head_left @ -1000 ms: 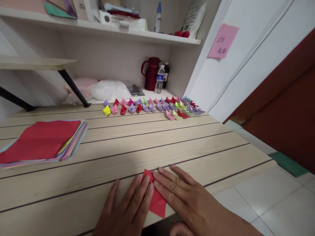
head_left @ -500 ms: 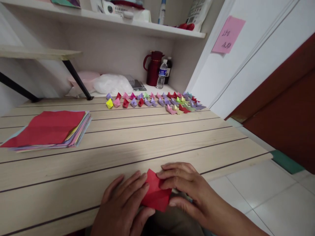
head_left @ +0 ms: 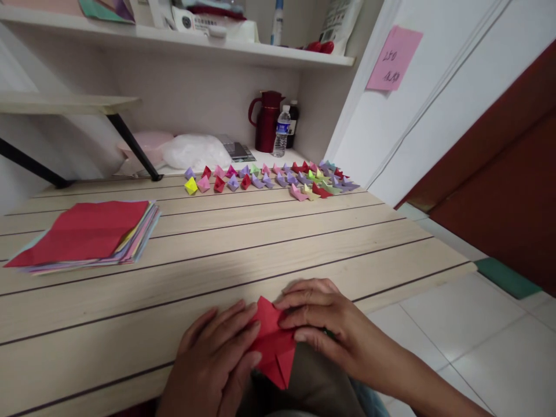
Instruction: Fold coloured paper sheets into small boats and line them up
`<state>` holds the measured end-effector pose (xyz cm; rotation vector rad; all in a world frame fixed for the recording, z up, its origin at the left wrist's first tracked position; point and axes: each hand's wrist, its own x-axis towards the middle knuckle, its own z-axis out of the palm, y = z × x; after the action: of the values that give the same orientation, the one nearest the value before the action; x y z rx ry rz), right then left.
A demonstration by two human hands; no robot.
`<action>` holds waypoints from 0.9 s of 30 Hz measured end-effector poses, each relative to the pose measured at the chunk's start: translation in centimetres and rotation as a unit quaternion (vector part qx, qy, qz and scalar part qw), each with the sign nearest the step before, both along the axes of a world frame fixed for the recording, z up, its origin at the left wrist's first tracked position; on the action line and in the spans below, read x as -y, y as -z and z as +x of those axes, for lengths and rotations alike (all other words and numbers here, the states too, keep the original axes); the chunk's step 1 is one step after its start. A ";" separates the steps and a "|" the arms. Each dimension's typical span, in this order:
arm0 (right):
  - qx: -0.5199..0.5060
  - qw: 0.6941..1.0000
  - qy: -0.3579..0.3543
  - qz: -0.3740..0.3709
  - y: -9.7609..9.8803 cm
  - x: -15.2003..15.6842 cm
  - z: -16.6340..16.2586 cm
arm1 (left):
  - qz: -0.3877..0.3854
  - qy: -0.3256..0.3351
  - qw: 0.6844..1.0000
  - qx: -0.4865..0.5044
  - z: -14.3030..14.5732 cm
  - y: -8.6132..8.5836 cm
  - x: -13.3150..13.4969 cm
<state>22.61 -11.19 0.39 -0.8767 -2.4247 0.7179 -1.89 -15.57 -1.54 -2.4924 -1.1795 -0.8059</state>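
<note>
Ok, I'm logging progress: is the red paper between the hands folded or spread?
Folded: the red paper narrows to points, with a slit between flaps near its lower tip.

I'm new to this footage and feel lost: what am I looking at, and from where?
There is no machine here: a person works with two bare hands. One camera, worn on the head, looks forward and down. The left hand and right hand hold a folded red paper between them at the near edge of the table. On it lie a paper stack to the left and rows of small folded shapes at the back. Behind them stand a jug and two bottles.
</note>
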 end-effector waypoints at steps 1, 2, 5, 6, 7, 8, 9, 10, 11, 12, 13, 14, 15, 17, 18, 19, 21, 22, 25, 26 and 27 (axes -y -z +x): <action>0.002 1.000 0.003 0.003 0.0 0.0 0.0 | 0.000 -0.002 1.000 0.003 0.1 0.1 0.0; 0.003 1.000 0.004 0.006 0.0 0.1 0.0 | -0.001 -0.006 1.000 0.007 0.2 0.2 0.0; -0.001 1.000 0.005 0.012 -0.1 0.2 -0.2 | -0.002 -0.030 0.999 0.032 0.8 0.6 0.1; -0.004 1.000 0.009 0.015 0.0 0.2 -0.3 | -0.001 -0.036 0.998 0.043 1.0 0.7 0.2; -0.007 1.000 0.016 0.020 0.1 0.3 -0.5 | 0.001 -0.040 0.998 0.055 1.3 0.8 0.2; -0.011 0.999 0.028 0.027 0.3 0.3 -0.6 | 0.003 -0.043 0.997 0.070 1.6 1.0 0.3; -0.013 0.999 0.040 0.034 0.5 0.3 -0.8 | 0.001 -0.046 0.995 0.085 1.8 1.1 0.4; -0.015 0.998 0.052 0.040 0.7 0.4 -0.9 | -0.003 -0.052 0.993 0.104 2.0 1.2 0.5; -0.017 0.997 0.063 0.044 0.9 0.4 -1.1 | -0.008 -0.058 0.991 0.124 2.2 1.3 0.5; -0.019 0.996 0.073 0.046 1.0 0.5 -1.3 | -0.015 -0.067 0.988 0.141 2.3 1.5 0.5; -0.019 0.995 0.083 0.046 1.2 0.5 -1.4 | -0.017 -0.077 0.985 0.152 2.4 1.6 0.5; -0.018 0.995 0.093 0.044 1.2 0.6 -1.6 | -0.015 -0.087 0.984 0.155 2.5 1.7 0.5; -0.014 0.993 0.105 0.043 1.3 0.6 -1.7 | -0.008 -0.098 0.984 0.150 2.6 1.8 0.4; 0.002 0.991 0.128 0.039 1.2 0.7 -2.0 | 0.011 -0.117 0.985 0.126 2.6 2.0 0.3; 0.012 0.990 0.135 0.037 1.2 0.8 -2.0 | 0.021 -0.127 0.985 0.114 2.6 2.1 0.2; 0.021 0.989 0.139 0.037 1.2 0.8 -2.1 | 0.028 -0.136 0.985 0.106 2.5 2.1 0.2; 0.033 0.989 0.138 0.040 1.3 0.7 -2.2 | 0.033 -0.151 0.984 0.087 2.1 2.4 0.3; 0.036 0.989 0.136 0.043 1.3 0.7 -2.2 | 0.034 -0.155 0.984 0.078 1.8 2.5 0.4; 0.043 0.989 0.131 0.051 1.3 0.6 -2.3 | 0.047 -0.137 0.988 0.060 0.8 2.8 0.8; 0.044 0.989 0.129 0.051 1.3 0.6 -2.4 | 0.064 -0.112 0.991 0.045 0.5 2.9 0.9; 0.044 0.989 0.129 0.052 1.3 0.5 -2.4 | 0.085 -0.083 0.993 0.023 0.3 2.9 0.9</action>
<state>20.18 -11.71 -0.89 -1.1732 -2.3409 0.4625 -1.59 -16.50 -4.44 -2.2189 -1.2577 -0.8824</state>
